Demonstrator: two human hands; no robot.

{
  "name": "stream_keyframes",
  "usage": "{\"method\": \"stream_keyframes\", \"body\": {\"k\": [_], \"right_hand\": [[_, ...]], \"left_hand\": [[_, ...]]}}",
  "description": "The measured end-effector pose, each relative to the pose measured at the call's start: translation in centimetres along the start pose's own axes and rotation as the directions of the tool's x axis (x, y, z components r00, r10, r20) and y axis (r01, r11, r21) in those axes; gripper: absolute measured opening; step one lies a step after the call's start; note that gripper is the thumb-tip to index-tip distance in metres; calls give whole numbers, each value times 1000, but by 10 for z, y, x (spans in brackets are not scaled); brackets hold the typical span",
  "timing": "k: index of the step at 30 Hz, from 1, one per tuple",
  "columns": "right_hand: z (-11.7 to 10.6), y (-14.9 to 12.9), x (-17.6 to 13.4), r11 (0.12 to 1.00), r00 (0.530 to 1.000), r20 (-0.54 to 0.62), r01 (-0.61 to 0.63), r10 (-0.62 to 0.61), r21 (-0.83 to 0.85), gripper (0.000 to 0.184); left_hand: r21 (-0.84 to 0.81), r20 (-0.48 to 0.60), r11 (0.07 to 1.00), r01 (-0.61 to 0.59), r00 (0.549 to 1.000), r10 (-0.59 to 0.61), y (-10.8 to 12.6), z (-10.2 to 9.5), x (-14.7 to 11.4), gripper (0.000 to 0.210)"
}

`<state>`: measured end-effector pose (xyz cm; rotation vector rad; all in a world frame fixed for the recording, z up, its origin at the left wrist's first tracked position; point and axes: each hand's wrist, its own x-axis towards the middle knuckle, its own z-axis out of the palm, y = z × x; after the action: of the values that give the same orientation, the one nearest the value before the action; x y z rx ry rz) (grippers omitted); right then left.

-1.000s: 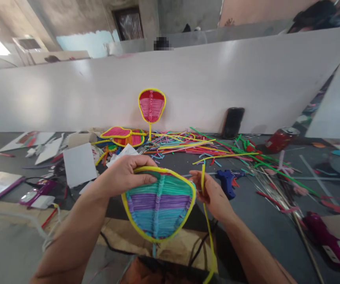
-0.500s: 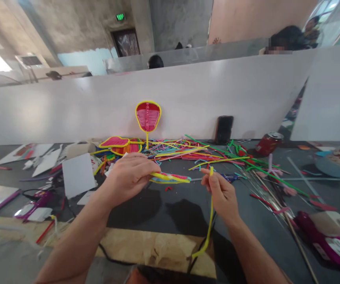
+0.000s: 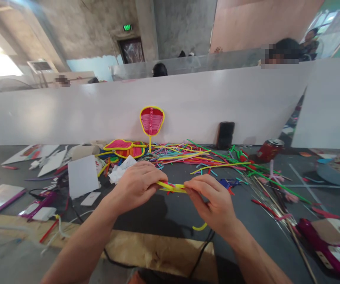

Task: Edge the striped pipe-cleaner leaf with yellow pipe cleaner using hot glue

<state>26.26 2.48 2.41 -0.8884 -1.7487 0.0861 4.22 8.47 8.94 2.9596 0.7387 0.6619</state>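
My left hand pinches the left end of a flat craft piece, seen nearly edge-on, with a yellow pipe-cleaner rim and some pink and blue. At its right end, the fingers of my right hand are closed on a yellow pipe cleaner. That pipe cleaner's tail curves out below the hand, and its upper part is hidden by the fingers. Behind the hands, a pink and red fan shape with a yellow rim and stalk stands upright. Another yellow-rimmed pink piece lies to its left.
Loose pipe cleaners are heaped along the white partition. A phone leans there, beside a red can. A purple power strip lies at right front; papers and a white card at left.
My right hand has moved left to the craft piece's right end, bringing the yellow pipe cleaner against it. Less of the pipe cleaner's length shows. My left hand keeps its hold.
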Motion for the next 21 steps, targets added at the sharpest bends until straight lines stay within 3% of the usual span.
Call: {"method": "stream_keyframes", "body": {"k": [7,14,18,21], "right_hand": [[0,-2,-2,972,977,27,-215,213,99,12],[8,1,8,962,973,61,-229,223,150,10],[4,4,22,905,932,84,-363,353,223,15],[0,8,30,788,869,217,-495,445,367,24]], "left_hand": [[12,-51,999,51,997,-50,1,4,1,11],[-106,-40,979,175,983,-180,1,4,10,13],[-303,31,891,338,938,-345,-6,-3,25,10],[-478,167,757,445,893,-419,-15,-7,35,13]]}}
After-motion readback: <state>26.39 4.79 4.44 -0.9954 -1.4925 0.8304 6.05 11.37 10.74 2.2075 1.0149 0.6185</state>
